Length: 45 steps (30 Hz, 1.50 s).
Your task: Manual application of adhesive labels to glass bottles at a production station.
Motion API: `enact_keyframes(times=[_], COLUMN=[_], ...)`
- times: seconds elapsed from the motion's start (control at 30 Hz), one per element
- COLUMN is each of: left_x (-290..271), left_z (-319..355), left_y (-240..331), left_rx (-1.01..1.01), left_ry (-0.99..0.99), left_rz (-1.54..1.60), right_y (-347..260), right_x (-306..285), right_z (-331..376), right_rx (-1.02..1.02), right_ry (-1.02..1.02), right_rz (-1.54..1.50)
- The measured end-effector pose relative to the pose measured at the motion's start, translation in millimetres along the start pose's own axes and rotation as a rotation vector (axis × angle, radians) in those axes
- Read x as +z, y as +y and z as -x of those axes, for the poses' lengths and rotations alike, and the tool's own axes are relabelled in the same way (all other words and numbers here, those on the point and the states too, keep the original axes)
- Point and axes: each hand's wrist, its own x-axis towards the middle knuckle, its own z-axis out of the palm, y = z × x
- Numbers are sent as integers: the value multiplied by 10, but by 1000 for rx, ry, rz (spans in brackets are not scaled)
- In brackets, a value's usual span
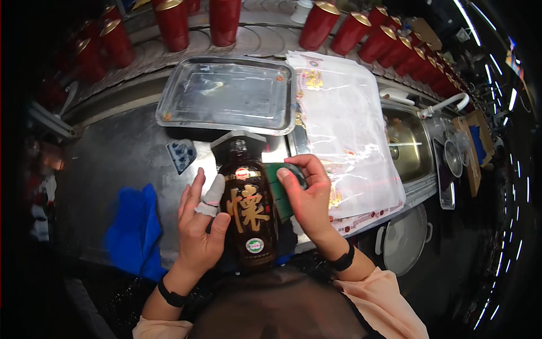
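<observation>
A dark brown bottle [249,226] with large gold lettering and a round green-and-white label lies in front of me, its neck pointing away. Its neck end is at a grey angled block [258,142]. My left hand [199,234] is beside the bottle's left side, fingers apart and holding nothing; a pale wrap covers one finger. On the other side, my right hand [309,195] pinches a flat green scraper [280,207] with a dark curved edge. The scraper is against or very near the bottle's right side; contact is hard to make out.
A metal tray [226,96] lies beyond the bottle. Stacked plastic-covered printed sheets [344,135] are at right, beside a sink [403,141]. A blue cloth [134,231] lies left, near a small dark-blue patterned piece [181,156]. Red bottles [319,27] line a conveyor [265,40] behind.
</observation>
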Motion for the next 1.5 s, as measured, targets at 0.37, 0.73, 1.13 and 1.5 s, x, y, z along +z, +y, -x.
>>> enact_keyframes(times=[0.37,0.73,1.13,1.5], left_x=[-63,-25,-61,-107], left_z=[-74,-145,-272,-73], left_y=[22,41,107,33], left_rx=[13,42,145,75], left_ry=[101,60,52,143], left_rz=[115,120,0,-11], right_y=[-122,-239,-314,-442], right_x=[-37,68,97,108], right_z=[-73,-77,-154,-353], right_rx=[-9,-6,-60,-148], right_ry=[13,-126,-172,-298], right_rz=[-67,-90,-17,128])
